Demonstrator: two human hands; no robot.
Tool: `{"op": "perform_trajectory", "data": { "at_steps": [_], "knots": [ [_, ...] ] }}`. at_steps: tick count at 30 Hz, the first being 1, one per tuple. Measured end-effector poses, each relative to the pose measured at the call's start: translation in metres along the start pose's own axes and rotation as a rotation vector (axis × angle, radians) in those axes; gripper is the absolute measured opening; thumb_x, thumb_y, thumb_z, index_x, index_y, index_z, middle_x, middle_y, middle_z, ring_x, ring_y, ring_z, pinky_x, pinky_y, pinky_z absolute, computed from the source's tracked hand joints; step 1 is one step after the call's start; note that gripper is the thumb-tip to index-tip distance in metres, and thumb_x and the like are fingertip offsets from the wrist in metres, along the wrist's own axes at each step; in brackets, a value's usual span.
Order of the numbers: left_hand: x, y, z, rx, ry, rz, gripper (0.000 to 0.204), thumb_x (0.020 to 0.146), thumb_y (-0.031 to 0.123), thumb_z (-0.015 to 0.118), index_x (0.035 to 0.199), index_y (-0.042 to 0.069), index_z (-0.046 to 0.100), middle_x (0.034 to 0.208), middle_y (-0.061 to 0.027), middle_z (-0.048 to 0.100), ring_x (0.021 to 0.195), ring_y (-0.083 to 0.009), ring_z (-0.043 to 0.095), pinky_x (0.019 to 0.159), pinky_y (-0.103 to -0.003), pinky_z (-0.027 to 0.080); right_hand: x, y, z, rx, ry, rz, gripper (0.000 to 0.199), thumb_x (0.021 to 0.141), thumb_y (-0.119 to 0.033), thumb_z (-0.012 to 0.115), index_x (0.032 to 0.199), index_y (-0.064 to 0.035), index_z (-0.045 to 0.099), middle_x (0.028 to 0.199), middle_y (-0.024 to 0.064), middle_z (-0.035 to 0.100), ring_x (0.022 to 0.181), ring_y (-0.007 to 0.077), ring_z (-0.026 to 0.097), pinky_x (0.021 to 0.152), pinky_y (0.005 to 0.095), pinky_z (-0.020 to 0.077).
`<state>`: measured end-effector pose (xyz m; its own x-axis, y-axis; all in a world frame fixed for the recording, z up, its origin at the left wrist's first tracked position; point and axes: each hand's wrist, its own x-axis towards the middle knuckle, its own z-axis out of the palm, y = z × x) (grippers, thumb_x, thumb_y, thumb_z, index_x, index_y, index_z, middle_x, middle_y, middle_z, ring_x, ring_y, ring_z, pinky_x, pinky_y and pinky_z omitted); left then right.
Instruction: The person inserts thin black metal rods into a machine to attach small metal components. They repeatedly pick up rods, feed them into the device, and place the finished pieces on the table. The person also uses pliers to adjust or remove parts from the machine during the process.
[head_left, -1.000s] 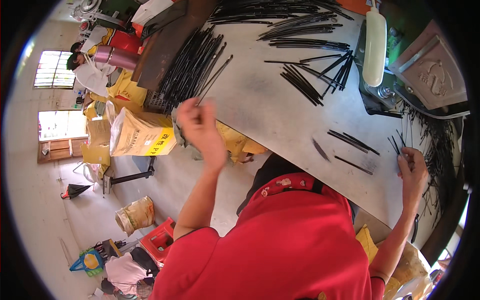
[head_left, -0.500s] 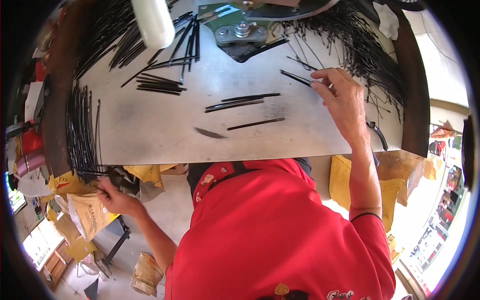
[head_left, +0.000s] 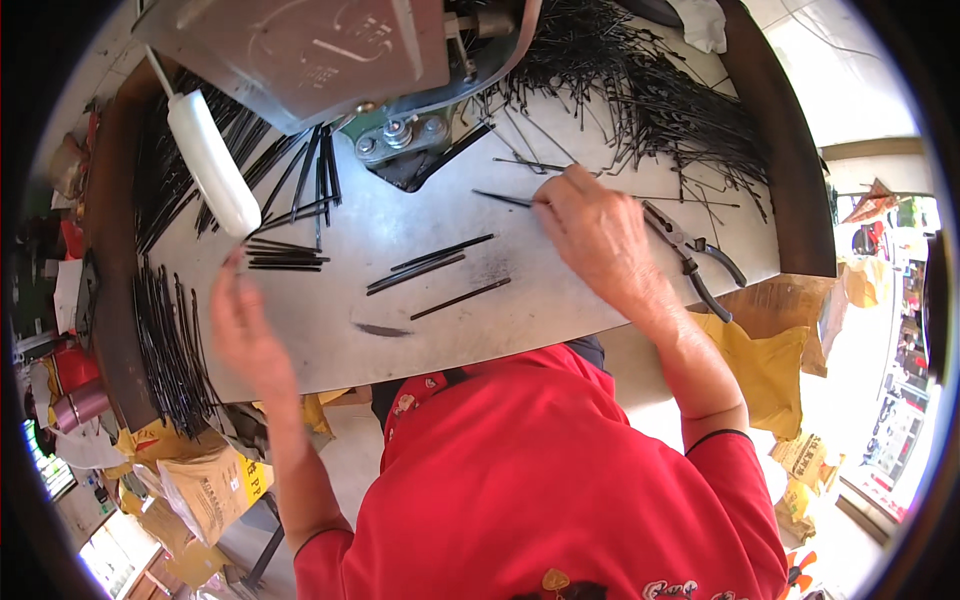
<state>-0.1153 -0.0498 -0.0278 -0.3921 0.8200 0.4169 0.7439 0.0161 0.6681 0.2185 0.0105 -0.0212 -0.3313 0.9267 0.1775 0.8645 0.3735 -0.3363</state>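
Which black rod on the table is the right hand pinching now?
The thin rod at the right hand's fingers, pointing left; the other loose rods lie untouched nearer the body.

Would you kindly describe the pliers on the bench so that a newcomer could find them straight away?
Start at the grey metal worktable and go to its right side, just past the right hand. The pliers lie flat near the table's edge, handles pointing toward the person. Unlike the thin black rods heaped behind them, they have steel jaws and two curved dark handles.

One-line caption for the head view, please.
Right hand pinches a thin black rod on the metal bench; left hand hovers near a small rod bundle.
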Motion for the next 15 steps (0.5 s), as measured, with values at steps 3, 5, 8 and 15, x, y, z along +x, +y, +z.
{"op": "perform_trajectory", "data": {
  "at_steps": [3, 5, 8, 15],
  "knots": [
    [-0.01, 0.041, 0.039, -0.262, -0.214, -0.037, 0.027, 0.095, 0.018, 0.053, 0.118, 0.007, 0.063, 0.097, -0.0046, 0.063, 0.073, -0.0093, 0.053, 0.07, -0.024, 0.045, 0.001, -0.01, 0.004, 0.094, 0.004, -0.042, 0.008, 0.082, -0.006, 0.056, 0.088, -0.0045, 0.06, 0.084, 0.0127, 0.059, 0.064, 0.0339, 0.062, 0.056, 0.041, 0.0503],
    [-0.013, 0.062, 0.048, -0.284, -0.306, -0.032, 0.027, 0.095, 0.017, 0.053, 0.118, 0.007, 0.063, 0.093, -0.0045, 0.062, 0.071, -0.0096, 0.053, 0.068, -0.023, 0.045, 0.003, -0.014, 0.005, 0.167, 0.059, -0.027, 0.014, 0.08, -0.004, 0.056, 0.093, -0.0048, 0.061, 0.082, 0.0117, 0.059, 0.065, 0.0328, 0.062, 0.057, 0.0409, 0.0501],
    [-0.014, 0.075, 0.055, -0.319, -0.374, -0.017, 0.026, 0.095, 0.015, 0.054, 0.117, 0.006, 0.063, 0.09, -0.0046, 0.061, 0.07, -0.0102, 0.052, 0.066, -0.023, 0.044, 0.006, -0.013, 0.005, 0.163, 0.088, -0.04, 0.017, 0.076, -0.002, 0.057, 0.093, -0.0035, 0.061, 0.081, 0.011, 0.059, 0.065, 0.0321, 0.062, 0.057, 0.04, 0.0498],
    [0.001, 0.062, 0.054, -0.21, -0.377, 0.15, 0.027, 0.095, 0.016, 0.055, 0.119, 0.006, 0.062, 0.088, -0.0043, 0.06, 0.072, -0.0092, 0.05, 0.068, -0.022, 0.041, 0.016, -0.016, -0.005, -0.168, -0.118, -0.163, 0.007, 0.073, 0.0, 0.056, 0.079, 0.0018, 0.056, 0.086, 0.0144, 0.059, 0.066, 0.0327, 0.063, 0.056, 0.0394, 0.0493]
  ]
}}
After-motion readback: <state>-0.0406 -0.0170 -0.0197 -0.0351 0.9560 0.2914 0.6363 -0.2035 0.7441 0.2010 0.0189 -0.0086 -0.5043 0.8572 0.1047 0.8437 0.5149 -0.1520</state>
